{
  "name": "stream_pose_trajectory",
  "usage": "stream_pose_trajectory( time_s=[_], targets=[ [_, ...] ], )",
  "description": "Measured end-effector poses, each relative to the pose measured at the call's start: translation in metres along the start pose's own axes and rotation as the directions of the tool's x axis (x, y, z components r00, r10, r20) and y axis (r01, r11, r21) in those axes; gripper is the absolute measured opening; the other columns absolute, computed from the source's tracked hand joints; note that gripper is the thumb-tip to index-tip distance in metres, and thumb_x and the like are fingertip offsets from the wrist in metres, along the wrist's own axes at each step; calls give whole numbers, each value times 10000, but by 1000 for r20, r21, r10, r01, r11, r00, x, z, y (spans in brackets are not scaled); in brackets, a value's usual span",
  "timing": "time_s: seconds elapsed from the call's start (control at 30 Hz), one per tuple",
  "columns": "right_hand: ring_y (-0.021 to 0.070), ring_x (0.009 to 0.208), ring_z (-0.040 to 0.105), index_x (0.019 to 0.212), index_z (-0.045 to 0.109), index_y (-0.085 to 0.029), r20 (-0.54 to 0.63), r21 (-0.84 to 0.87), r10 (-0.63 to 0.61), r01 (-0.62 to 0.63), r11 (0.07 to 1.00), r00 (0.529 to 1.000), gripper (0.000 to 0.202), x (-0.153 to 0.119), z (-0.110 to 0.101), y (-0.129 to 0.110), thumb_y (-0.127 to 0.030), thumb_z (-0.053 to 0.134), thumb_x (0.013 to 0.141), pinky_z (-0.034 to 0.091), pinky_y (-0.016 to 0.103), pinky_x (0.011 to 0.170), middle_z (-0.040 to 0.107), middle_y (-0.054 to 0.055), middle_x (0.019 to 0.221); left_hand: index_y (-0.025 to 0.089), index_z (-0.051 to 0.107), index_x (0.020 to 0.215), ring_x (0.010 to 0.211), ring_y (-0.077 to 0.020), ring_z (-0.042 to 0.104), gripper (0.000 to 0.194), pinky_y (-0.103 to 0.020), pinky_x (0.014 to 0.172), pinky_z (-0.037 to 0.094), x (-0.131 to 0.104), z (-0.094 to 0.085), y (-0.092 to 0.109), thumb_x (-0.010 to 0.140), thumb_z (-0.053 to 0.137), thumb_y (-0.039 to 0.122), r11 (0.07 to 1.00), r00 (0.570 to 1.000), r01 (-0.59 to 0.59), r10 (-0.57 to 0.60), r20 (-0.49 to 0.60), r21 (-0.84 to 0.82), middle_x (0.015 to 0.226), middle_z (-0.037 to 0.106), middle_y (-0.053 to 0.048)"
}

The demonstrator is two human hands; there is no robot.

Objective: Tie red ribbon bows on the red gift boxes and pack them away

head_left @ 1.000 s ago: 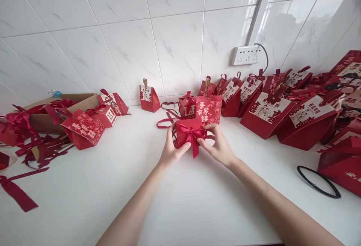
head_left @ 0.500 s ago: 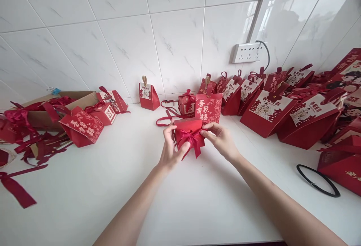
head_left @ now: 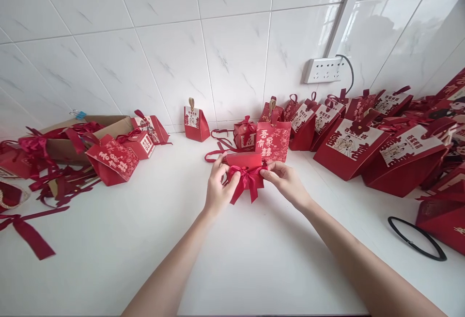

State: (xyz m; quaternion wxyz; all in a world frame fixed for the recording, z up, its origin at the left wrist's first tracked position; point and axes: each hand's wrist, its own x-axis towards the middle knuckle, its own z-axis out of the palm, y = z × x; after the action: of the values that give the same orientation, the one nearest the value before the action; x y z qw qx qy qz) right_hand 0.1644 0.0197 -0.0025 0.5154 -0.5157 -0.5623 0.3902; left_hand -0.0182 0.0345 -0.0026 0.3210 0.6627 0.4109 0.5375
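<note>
In the middle of the white table stands a small red gift box point(head_left: 244, 160) with a red ribbon bow point(head_left: 248, 179) across its front. My left hand point(head_left: 220, 186) pinches the bow's left loop between thumb and fingers, at the box's left side. On the other side, my right hand point(head_left: 285, 181) pinches the right loop with thumb and forefinger. Two ribbon tails hang down the box front. Just behind it a flat-faced red gift box with white lettering point(head_left: 273, 140) stands upright, next to a small bow-tied box point(head_left: 244, 133).
At left, a cardboard tray point(head_left: 112, 125) holds red ribbons, with red boxes point(head_left: 112, 162) beside it. Many red gift boxes point(head_left: 352, 145) crowd the right side. A black ring-shaped band point(head_left: 417, 239) lies at the front right. A power strip point(head_left: 324, 70) is on the tiled wall.
My left thumb has moved up onto the bow's left loop. Both loops are now drawn out sideways, and the tails hang more spread. The view has shifted slightly left.
</note>
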Motion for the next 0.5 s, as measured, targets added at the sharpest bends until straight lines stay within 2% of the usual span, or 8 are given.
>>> stream_pose_trajectory(
  time_s=[0.1,0.3,0.5],
  targets=[
    [205,828,585,719,549,-197,-16,33,-24,24,999,1000,309,1,-1,2,-498,617,734,457,400,829,608,33,813,199,558,701,1311,-260,300,175,-348,976,365,0,0,0,796,574,345,1000,999,2,-2,-39,6,1329,418,-67],
    [208,836,586,726,539,-197,-33,56,-48,49,997,998,293,1,-1,3,-480,612,744,468,426,840,597,37,830,207,585,718,1305,-234,324,203,-338,993,369,0,0,6,819,546,378,995,996,55,-60,-60,-87,1289,457,-60],
    [212,847,592,722,543,-188,1,62,-29,29,998,1000,274,-1,0,-3,-451,617,739,470,417,827,604,46,849,193,587,691,1286,-250,362,205,-367,1016,379,1,1,7,750,628,385,989,992,41,-58,-113,-140,1248,499,-79]
  ],
)
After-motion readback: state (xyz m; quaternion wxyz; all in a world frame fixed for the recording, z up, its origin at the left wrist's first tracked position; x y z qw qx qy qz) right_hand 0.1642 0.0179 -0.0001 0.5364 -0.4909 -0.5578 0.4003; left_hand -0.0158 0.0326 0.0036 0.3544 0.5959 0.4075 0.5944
